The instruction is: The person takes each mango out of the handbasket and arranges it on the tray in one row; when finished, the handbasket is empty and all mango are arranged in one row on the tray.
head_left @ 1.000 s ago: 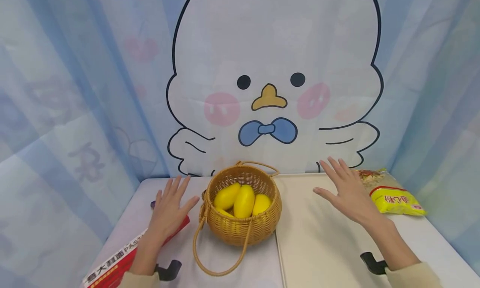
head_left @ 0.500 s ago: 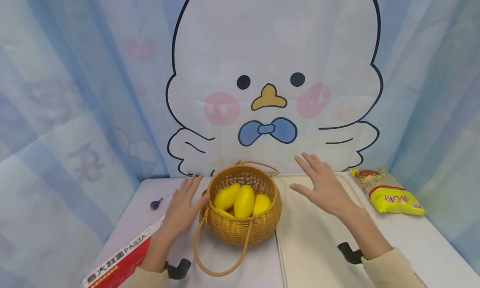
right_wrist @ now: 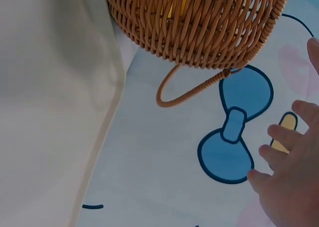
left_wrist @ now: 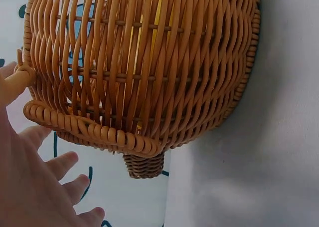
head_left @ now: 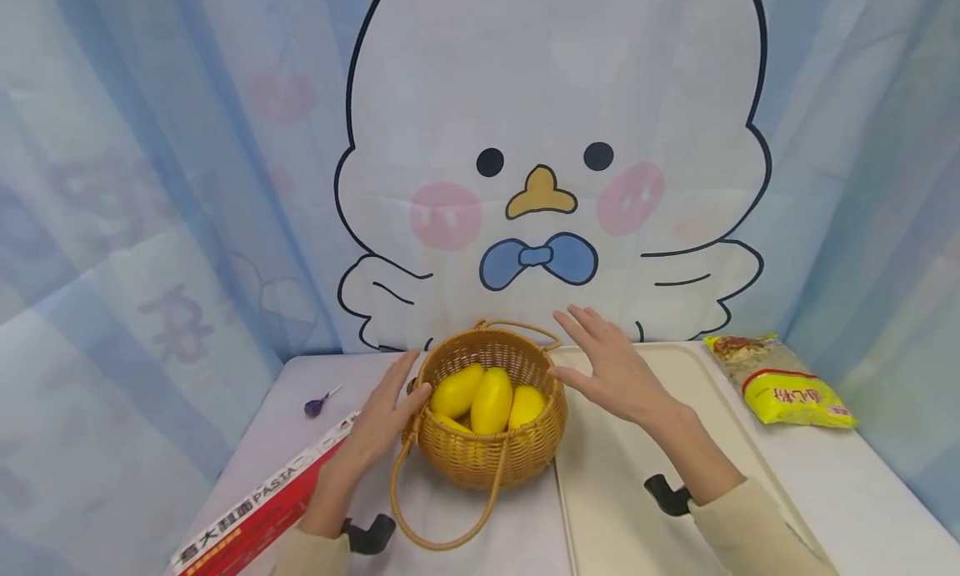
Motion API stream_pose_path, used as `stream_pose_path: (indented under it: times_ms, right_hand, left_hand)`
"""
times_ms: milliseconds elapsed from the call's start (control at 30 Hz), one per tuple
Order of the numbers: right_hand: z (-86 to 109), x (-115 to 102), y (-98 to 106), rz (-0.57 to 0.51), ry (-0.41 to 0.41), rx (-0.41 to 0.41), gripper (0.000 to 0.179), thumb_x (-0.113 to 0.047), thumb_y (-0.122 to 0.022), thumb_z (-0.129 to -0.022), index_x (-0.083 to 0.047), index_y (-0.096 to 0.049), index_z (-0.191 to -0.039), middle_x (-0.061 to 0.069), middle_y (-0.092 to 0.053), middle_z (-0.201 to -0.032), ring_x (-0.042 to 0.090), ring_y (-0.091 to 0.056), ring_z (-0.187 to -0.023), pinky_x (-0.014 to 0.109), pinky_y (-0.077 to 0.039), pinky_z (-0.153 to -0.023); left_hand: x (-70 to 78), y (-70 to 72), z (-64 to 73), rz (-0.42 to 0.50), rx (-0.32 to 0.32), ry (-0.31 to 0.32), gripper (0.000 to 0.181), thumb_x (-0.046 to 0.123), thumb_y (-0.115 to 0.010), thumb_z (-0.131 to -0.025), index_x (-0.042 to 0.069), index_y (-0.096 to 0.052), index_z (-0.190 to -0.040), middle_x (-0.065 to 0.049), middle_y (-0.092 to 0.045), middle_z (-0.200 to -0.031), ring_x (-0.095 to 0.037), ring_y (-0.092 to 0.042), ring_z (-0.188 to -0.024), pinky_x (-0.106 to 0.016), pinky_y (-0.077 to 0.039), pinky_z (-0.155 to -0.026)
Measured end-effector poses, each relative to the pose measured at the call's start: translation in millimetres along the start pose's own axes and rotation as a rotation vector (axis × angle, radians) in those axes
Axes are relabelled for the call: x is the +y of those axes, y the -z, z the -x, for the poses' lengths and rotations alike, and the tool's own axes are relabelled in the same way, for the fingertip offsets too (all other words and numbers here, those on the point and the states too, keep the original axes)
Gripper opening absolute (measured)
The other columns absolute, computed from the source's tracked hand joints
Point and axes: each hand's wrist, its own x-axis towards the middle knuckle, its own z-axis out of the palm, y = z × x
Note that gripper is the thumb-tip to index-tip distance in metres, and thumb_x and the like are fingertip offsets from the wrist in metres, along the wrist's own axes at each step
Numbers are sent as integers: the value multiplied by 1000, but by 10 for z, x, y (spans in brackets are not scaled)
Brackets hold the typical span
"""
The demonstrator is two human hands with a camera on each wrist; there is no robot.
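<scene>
A round wicker basket (head_left: 491, 468) stands mid-table, and several smooth yellow mango-shaped fruits (head_left: 491, 401) lie inside. My left hand (head_left: 380, 426) is at the basket's left side, fingers extended and thumb by the rim. In the left wrist view its thumb (left_wrist: 19, 85) overlaps the basket's edge near the handle; contact is hard to tell. My right hand (head_left: 611, 372) hovers to the right with fingers spread, thumb beside the right rim. In the right wrist view, its fingers (right_wrist: 284, 137) show apart from the wicker. One looped handle (head_left: 450, 547) hangs down in front, the other (head_left: 525, 327) behind.
A cream tray (head_left: 622, 493) lies right of the basket, partly under my right arm. Beyond it is a yellow pasta bag (head_left: 783, 384). A red-and-white pasta box (head_left: 270, 501) lies at left, with a small purple object (head_left: 315, 407) behind it. A printed curtain (head_left: 555, 92) closes the back.
Both hands have moved inward toward the basket, the left rightward and the right leftward. The purple object and more of the pasta box have come into sight. The basket stays put.
</scene>
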Motion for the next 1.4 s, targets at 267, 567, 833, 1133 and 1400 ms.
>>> stream_pose_path:
  times_ms: [267, 567, 833, 1133, 1400]
  right_hand:
    - [-96, -121, -102, -45, 21, -21, 80, -59, -61, -90, -33, -26, -157, 4, -24, -166, 32, -21, -153, 64, -27, -118]
    - [-143, -293, -237, -124, 42, -61, 79, -58, -63, -89, -32, -30, -156, 4, -27, -165, 31, -26, -152, 62, -33, -116]
    - [-184, -405, -314, -166, 68, -87, 75, -55, -62, -91, -29, -33, -155, 6, -30, -163, 33, -33, -148, 61, -38, -113]
    - [-281, -501, -424, -142, 64, -167, 74, -47, -66, -91, -28, -34, -155, 7, -35, -160, 32, -42, -144, 55, -42, -113]
    - [-374, -615, -472, -86, 61, -259, 73, -48, -67, -90, -22, -39, -153, 8, -42, -156, 31, -46, -140, 51, -44, -112]
  left_hand:
    - [4, -77, -6, 128, -56, -19, 71, 69, -41, -95, 41, -19, -157, 7, -17, -166, -26, -23, -153, -62, -21, -122]
    - [-6, -163, 2, 205, -69, -8, 64, 63, -41, -98, 46, -17, -155, 9, -17, -166, -27, -20, -154, -61, -19, -123]
    - [5, -220, -2, 278, -55, 6, 57, 44, -43, -104, 46, -17, -155, 7, -17, -167, -27, -17, -155, -61, -18, -123]
    - [5, -225, -2, 339, -51, 5, 55, 41, -43, -105, 47, -19, -154, 9, -17, -166, -27, -17, -155, -61, -19, -122]
    - [-4, -223, -1, 345, -45, -5, 58, 43, -43, -104, 41, -18, -157, 5, -16, -167, -29, -17, -155, -62, -19, -122]
